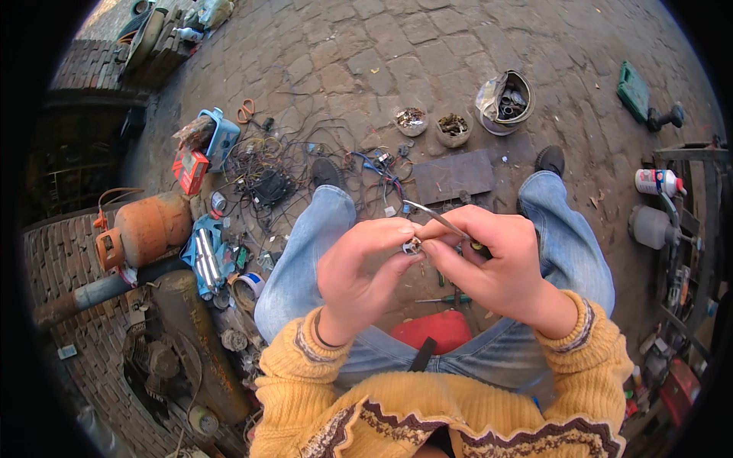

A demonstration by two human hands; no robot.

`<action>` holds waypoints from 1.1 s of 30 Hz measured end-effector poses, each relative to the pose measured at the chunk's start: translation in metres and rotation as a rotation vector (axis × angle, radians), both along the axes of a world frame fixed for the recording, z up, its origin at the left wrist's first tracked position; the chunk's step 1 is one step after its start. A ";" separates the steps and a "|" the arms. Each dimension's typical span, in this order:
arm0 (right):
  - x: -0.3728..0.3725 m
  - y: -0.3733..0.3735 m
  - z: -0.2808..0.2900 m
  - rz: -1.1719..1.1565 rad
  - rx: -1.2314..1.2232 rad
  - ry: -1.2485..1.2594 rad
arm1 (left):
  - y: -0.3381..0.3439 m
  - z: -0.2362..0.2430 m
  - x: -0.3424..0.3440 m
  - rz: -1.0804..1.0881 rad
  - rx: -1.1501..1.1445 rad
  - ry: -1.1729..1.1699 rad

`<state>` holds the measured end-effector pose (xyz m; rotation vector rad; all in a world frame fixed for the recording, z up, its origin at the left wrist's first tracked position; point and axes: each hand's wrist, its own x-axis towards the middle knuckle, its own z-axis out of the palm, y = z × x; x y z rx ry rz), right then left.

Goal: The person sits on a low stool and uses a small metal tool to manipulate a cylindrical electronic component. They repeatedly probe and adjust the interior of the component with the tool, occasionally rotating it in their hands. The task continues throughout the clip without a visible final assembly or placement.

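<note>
Both hands meet in front of me, above the gap between my knees. My left hand (363,263) pinches a small metal part (412,246) between thumb and fingertips. It is silvery with some brown, and too small to name. My right hand (496,256) is closed round a slim, pointed metal tool (435,214), whose tip sticks out to the upper left over the left fingers; its kind is not clear. The right thumb and fingertip press close to the small part. A dark and yellow end (479,247) shows within the right fingers.
A flat dark plate (455,177) lies ahead on the paving. Beyond it stand two bowls of small metal pieces (412,120) and a bucket (505,103). Tangled wires (267,164) spread at the left, near an orange gas cylinder (153,229). A screwdriver (447,298) lies below my hands.
</note>
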<state>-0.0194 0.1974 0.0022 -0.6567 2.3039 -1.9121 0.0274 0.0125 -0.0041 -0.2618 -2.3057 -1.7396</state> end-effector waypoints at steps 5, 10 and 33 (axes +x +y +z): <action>0.001 0.002 0.004 0.040 -0.056 -0.076 | 0.000 0.002 -0.004 -0.039 0.001 0.092; 0.002 0.003 0.011 0.058 -0.143 -0.329 | -0.001 0.005 -0.005 -0.066 -0.030 0.121; -0.005 0.010 0.013 0.120 -0.117 -0.476 | -0.004 0.011 -0.006 -0.082 -0.219 0.158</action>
